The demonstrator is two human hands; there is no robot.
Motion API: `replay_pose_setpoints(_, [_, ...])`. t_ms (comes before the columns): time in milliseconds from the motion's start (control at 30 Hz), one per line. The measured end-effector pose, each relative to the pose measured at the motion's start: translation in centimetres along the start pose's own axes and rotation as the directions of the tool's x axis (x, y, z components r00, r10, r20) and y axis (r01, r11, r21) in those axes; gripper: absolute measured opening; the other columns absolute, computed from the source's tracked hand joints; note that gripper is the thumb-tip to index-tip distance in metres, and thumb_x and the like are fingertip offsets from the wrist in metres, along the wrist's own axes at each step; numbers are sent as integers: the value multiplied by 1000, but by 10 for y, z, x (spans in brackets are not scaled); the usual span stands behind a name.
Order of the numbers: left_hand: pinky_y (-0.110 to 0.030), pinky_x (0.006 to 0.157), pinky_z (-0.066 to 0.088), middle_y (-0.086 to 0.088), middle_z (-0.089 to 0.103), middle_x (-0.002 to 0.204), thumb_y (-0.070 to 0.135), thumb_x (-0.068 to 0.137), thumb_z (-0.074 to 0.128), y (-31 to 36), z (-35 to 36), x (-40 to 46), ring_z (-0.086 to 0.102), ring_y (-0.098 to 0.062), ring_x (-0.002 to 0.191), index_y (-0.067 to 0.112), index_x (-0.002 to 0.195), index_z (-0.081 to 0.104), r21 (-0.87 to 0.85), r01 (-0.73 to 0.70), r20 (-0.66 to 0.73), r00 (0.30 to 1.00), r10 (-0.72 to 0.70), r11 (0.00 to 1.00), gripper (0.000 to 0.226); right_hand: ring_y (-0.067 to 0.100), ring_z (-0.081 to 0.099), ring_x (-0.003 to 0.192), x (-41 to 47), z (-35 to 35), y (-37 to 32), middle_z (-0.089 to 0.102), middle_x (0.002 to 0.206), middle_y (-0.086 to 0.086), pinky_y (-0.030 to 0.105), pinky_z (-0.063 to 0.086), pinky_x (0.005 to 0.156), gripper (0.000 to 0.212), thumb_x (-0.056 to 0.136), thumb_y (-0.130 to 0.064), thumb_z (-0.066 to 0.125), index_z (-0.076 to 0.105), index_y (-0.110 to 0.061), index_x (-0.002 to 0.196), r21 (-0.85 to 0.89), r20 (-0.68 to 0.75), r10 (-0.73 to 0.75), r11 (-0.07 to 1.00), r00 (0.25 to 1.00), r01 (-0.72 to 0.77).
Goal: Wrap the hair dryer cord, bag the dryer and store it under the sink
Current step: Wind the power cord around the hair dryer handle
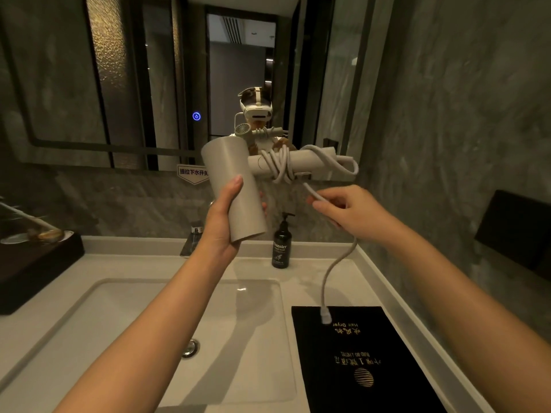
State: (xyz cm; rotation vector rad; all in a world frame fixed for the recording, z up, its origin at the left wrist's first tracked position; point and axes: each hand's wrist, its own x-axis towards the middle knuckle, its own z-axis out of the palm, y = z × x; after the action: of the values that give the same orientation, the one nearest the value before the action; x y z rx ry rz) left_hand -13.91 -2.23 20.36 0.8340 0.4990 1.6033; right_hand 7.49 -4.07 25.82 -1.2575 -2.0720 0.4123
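Above the sink [149, 296], the dryer [235, 186] is held up by its barrel in the closed left hand [222, 222]; rigid, smooth and likely light, it is best gripped there. Right of the sink the black bag [357, 362] lies flat, soft and limp. The cord [331, 272], springy, is partly wound on the handle and pinched by the right hand [348, 210], its plug [325, 315] dangling over the bag.

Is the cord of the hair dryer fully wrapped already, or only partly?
Partly. Several loops of the cord circle the handle; the rest hangs from the right hand, plug dangling free.
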Motion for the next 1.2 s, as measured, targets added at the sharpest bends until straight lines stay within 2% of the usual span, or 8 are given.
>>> replay_pose_setpoints(100, [-33,63,57,-11,64,97,38,73,75,0,0,3,67,-20,76,10,125,50,117,-59,-119,990,73,991,65,13,53,62,-3,0,0,62,71,4,28,45,60,18,93,-28,55,68,-16,97,-52,24,5,999,1000,-3])
replay_pose_setpoints(200, [-40,76,57,-13,64,109,38,77,73,5,-6,7,67,-26,93,13,124,50,274,-107,-221,960,170,956,58,11,51,55,-8,-3,-2,56,62,-2,27,43,55,17,93,-30,54,64,-17,86,-36,42,-19,999,999,20])
replay_pose_setpoints(333, [-39,83,55,-8,61,104,31,79,73,12,-20,12,63,-25,98,15,117,49,521,-155,-189,938,290,839,48,11,51,61,-11,-11,-8,59,71,0,27,42,58,17,93,-31,53,66,-21,91,-61,-19,-97,994,995,96])
replay_pose_setpoints(567, [-34,65,55,-10,66,100,47,61,76,22,-39,-3,67,-21,82,23,108,56,660,-48,23,999,43,750,56,7,60,80,5,-23,-19,66,84,-7,19,45,69,12,92,-26,56,68,-25,96,-19,-245,-218,975,945,220])
replay_pose_setpoints(800, [-31,60,58,-11,69,84,49,39,88,26,-34,-17,67,-20,66,10,110,58,386,136,277,927,-255,913,87,0,61,77,23,-20,-2,69,84,-9,15,46,71,12,90,-26,60,71,-30,92,194,-310,-81,970,947,147])
replay_pose_setpoints(967, [-29,62,58,-10,70,80,42,40,90,27,-18,-16,66,-20,65,13,87,78,70,159,355,919,-174,985,57,-1,61,54,21,7,5,65,65,-6,11,49,51,15,92,-7,53,68,-6,94,547,-191,100,837,976,21])
replay_pose_setpoints(1067, [-31,63,59,-9,69,81,38,52,87,26,-10,-11,67,-19,66,13,99,69,12,85,226,970,-85,996,57,-2,44,38,13,21,3,52,58,-3,10,34,38,23,96,-28,49,69,-20,102,288,-92,131,953,987,-99])
replay_pose_setpoints(1200, [-33,64,57,-9,65,95,41,70,72,21,-13,2,68,-19,75,13,122,53,114,-20,-41,999,25,993,62,4,43,46,2,23,1,50,56,-4,18,36,47,26,95,-31,50,71,-18,101,48,15,100,994,995,-101])
